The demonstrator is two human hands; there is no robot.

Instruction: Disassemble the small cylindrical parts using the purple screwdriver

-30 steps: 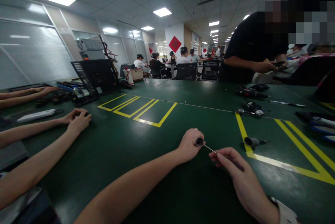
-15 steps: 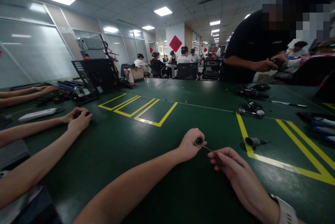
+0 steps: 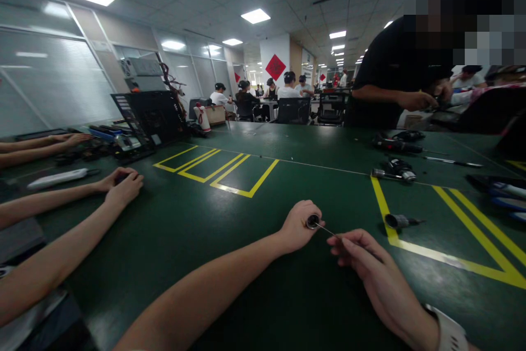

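Observation:
My left hand (image 3: 299, 225) is closed around a small hollow metal cylinder (image 3: 312, 221), its round dark opening facing up toward me. From the right, my right hand (image 3: 364, 258) pinches a thin metal rod (image 3: 326, 229) between thumb and fingers. The rod's far end reaches the opening of the cylinder; how deep it sits inside I cannot tell. Most of the cylinder is covered by my left fingers. To the right, on the green table, lies a cup-shaped metal part with a thin shaft (image 3: 400, 222).
A disassembled tool part (image 3: 396, 170), a black power tool (image 3: 394, 143) and a silver pen-like rod (image 3: 452, 162) lie at the right. Another person's hands (image 3: 123, 184) rest at the left, near a white tool (image 3: 61, 177). Across the table a person in black (image 3: 382, 66) bends over.
Both my hands stay nearly in place, with the rod still at the cylinder's opening. The person across the table leans slightly lower.

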